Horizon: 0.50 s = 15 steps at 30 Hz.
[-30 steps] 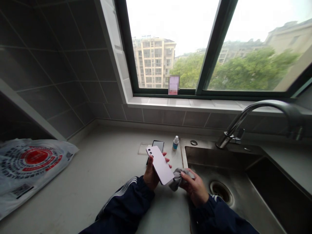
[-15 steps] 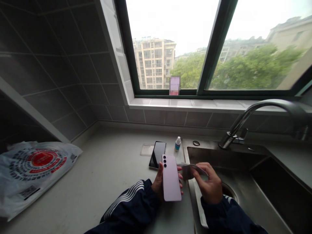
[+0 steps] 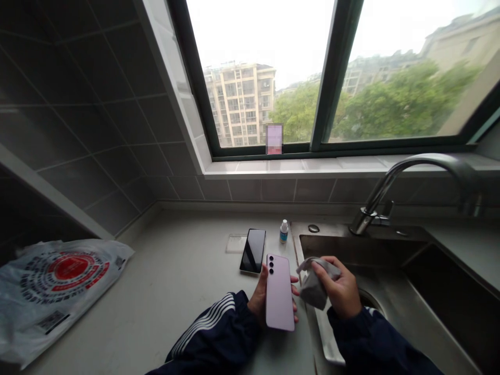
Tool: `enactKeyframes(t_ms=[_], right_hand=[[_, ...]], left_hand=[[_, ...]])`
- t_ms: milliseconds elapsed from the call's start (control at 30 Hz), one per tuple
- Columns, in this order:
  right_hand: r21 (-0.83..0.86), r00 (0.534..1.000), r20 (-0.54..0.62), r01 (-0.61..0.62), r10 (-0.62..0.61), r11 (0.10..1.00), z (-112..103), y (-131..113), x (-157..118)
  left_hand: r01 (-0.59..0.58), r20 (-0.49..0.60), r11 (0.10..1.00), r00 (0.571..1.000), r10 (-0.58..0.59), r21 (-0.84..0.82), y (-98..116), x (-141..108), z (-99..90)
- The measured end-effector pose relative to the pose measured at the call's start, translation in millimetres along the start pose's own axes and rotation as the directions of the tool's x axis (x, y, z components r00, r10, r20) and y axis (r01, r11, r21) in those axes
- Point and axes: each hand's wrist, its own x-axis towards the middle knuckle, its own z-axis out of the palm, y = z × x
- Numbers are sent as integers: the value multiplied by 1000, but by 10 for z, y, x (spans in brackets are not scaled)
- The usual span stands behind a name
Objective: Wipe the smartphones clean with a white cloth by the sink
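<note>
A pale pink smartphone [image 3: 280,294] lies back-up in my left hand [image 3: 258,298], its three camera lenses toward the window. My thumb is along one long edge and the fingertips curl round the other. My right hand [image 3: 342,289] pinches a crumpled grey cloth [image 3: 314,285], which hangs just right of the phone, apart from it, over the sink's edge. Beyond the pink phone, a second phone [image 3: 253,251] with a dark screen rests on the counter, partly over a clear phone case [image 3: 234,243]. A small white bottle [image 3: 284,232] with a blue label stands upright beside them.
On my right is a steel sink [image 3: 380,250] with a curved faucet [image 3: 369,208]. A white plastic bag [image 3: 66,291] with red and black print lies on the counter [image 3: 156,291] at left. A window [image 3: 258,78] is behind.
The cloth, stretched toward the phone and blurred before, now hangs bunched in my right hand, clear of the phone. The pink phone sits slightly lower and further right in view.
</note>
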Motion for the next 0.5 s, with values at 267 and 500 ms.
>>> enactKeyframes(t_ms=[267, 500], right_hand=[[101, 906, 273, 308, -325, 946, 100, -155, -243], [199, 576, 567, 599, -589, 776, 241, -224, -496]], left_hand=[[47, -47, 997, 998, -50, -56, -56, 22, 24], [-43, -28, 961, 999, 36, -272, -15, 4, 161]])
